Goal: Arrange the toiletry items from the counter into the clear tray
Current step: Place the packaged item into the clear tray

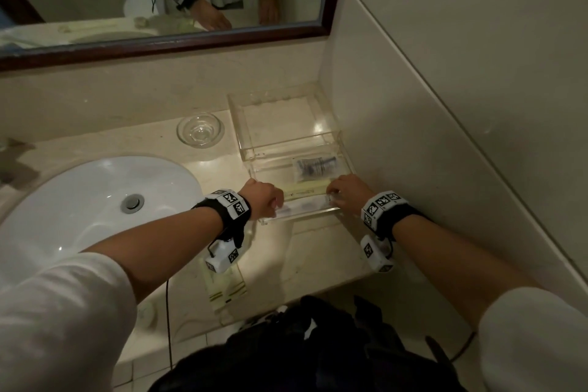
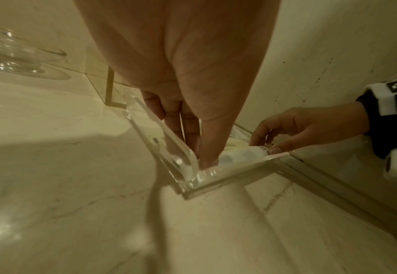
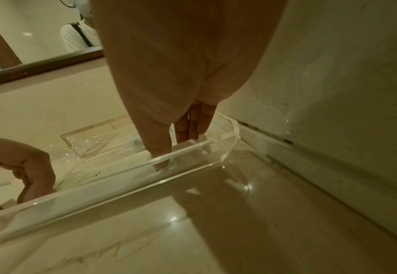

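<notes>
The clear tray (image 1: pixel 238 124) stands on the counter against the right wall. Its front section holds a clear packet with a dark item (image 1: pixel 315 165), a long yellowish packet (image 1: pixel 305 189) and a long white packet (image 1: pixel 302 208) along the front wall. My left hand (image 1: pixel 280 200) reaches into the tray's front left corner (image 2: pixel 192 178) and pinches the white packet's (image 2: pixel 239 155) left end. My right hand (image 1: pixel 331 196) pinches its right end between thumb and fingers (image 2: pixel 276 149). In the right wrist view my right hand's fingers (image 3: pixel 159 157) point down inside the tray (image 3: pixel 98 189).
Another yellowish packet (image 1: pixel 227 288) lies on the counter below my left wrist. A glass dish (image 1: pixel 200 130) sits left of the tray, beyond the white sink (image 1: pixel 79 200). The mirror (image 1: pixel 159 41) hangs behind; the wall (image 1: pixel 445 105) is close on the right.
</notes>
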{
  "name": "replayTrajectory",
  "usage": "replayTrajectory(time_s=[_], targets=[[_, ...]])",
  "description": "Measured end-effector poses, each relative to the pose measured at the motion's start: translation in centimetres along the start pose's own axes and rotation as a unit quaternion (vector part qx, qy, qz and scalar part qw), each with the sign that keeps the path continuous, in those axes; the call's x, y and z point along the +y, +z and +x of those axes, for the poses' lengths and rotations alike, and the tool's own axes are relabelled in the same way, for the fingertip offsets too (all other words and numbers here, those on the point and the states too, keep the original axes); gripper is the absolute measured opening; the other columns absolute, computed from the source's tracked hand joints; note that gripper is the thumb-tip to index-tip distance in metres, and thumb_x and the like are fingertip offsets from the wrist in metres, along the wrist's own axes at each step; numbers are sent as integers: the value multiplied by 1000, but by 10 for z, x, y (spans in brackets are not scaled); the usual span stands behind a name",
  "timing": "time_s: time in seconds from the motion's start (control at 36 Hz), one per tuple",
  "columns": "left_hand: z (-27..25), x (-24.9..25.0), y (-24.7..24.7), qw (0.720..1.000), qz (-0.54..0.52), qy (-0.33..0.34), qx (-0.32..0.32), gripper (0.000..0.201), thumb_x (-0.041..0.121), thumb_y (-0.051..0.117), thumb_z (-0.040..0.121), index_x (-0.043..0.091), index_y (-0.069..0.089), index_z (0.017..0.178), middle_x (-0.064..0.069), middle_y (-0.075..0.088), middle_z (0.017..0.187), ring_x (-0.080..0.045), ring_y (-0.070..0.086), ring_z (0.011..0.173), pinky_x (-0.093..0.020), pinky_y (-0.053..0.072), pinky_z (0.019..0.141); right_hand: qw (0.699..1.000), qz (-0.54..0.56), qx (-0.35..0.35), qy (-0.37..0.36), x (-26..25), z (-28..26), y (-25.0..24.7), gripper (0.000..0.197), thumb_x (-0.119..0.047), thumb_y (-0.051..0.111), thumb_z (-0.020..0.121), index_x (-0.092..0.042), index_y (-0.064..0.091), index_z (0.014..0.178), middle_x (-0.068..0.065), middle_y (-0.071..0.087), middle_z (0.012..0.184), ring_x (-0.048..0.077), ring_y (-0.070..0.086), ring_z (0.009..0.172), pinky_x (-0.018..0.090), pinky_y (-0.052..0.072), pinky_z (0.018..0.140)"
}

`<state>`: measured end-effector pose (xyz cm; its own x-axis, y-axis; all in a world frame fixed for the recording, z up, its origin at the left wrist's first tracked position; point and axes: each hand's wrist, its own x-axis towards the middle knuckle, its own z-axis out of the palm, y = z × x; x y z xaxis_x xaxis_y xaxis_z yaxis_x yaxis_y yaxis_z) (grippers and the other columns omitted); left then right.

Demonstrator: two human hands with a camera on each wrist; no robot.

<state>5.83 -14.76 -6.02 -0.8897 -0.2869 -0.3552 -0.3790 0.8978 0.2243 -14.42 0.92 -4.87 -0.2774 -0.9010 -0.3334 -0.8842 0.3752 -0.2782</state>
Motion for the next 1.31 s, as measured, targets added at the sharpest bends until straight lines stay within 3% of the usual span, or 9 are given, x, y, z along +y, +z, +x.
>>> replayTrajectory(time_s=[0.25, 0.72, 0.83, 0.92, 1.17, 1.31], targets=[[-1, -2, 4, 1000, -1, 4, 16, 22, 28, 64, 80, 28, 58, 101, 7, 56, 96, -17, 57, 92, -27, 28, 82, 999, -23, 23, -12, 2, 9, 4, 23, -14, 62, 85, -12, 67, 106, 10, 60, 111, 26, 48, 111, 32, 39, 93], [-5, -1, 2, 1000, -4, 0, 24, 25, 21, 59, 80, 29, 59, 104, 6, 59, 101, -17, 58, 93, -27, 28, 83, 996, 5, 70, -57, 13, 3, 11, 25, -15, 65, 83, -8, 62, 107, 11, 55, 113, 26, 48, 107, 31, 39, 91], [-8, 0, 1, 1000, 7, -5, 18, 25, 20, 60, 80, 27, 59, 104, 7, 60, 100, -17, 58, 95, -29, 30, 91, 998, 11, 50, -43, 13, 0, 7, 20, -16, 64, 85, -9, 63, 103, 10, 54, 111, 27, 52, 103, 34, 44, 87], [-9, 0, 0, 999, 38, -10, 15, 27, 23, 60, 80, 27, 58, 107, 5, 60, 104, -18, 58, 99, -31, 31, 94, 999, -5, 38, -21, 13, 0, 7, 26, -13, 61, 86, -11, 60, 111, 7, 53, 117, 24, 49, 110, 31, 41, 92], [-13, 0, -3, 999, 45, -17, -8, 25, 25, 64, 77, 26, 59, 101, 7, 60, 104, -17, 59, 97, -31, 29, 90, 999, -37, 28, 11, 11, -2, 2, 17, -3, 54, 86, -3, 62, 101, 15, 57, 109, 31, 53, 104, 33, 42, 87], [-14, 0, -6, 999, 43, -20, -18, 26, 27, 66, 75, 26, 61, 100, 6, 59, 105, -17, 58, 96, -30, 28, 89, 995, -97, 12, 15, 6, -2, 2, 25, -2, 57, 84, -6, 59, 109, 13, 55, 116, 29, 49, 110, 31, 40, 91]])
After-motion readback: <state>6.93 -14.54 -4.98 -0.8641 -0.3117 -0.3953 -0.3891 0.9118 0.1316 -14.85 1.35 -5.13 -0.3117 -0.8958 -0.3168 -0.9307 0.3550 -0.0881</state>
